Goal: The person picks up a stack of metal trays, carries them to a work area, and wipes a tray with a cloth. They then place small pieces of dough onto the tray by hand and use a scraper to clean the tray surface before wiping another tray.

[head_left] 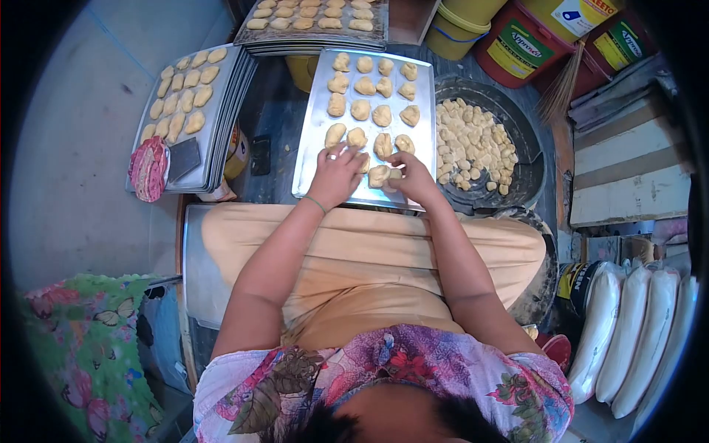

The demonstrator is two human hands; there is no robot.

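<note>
Floral blouse (413,376) and tan skirt (369,251) of a seated person fill the foreground. Both bare forearms reach fwd to a metal baking tray (309,159).

Left hand (336,177), w/ ring and thin bracelet, lies palm-down at the tray's near edge, fingers loosely spread, tips at a dough pc in the nearest row. Right hand (415,177), just beside it, pinches a shaped dough lump (379,175) btwn thumb and fingers, low over the tray's near edge.

Rows of shaped dough pcs (360,109) cover the rest of the tray.

At right, against the tray, a round dark pan (528,148) holds a heap of small raw dough chunks (473,144).

At left, a stack of trays (233,111) carries more shaped pcs, plus a round red-patterned item (148,168) and a dark flat square (185,159) at its near end. Another loaded tray stack (310,33) sits at top.

Yellow bucket (461,26) and red labelled bucket (521,48) stand top right. White sacks (628,332) lie lower right.
</note>
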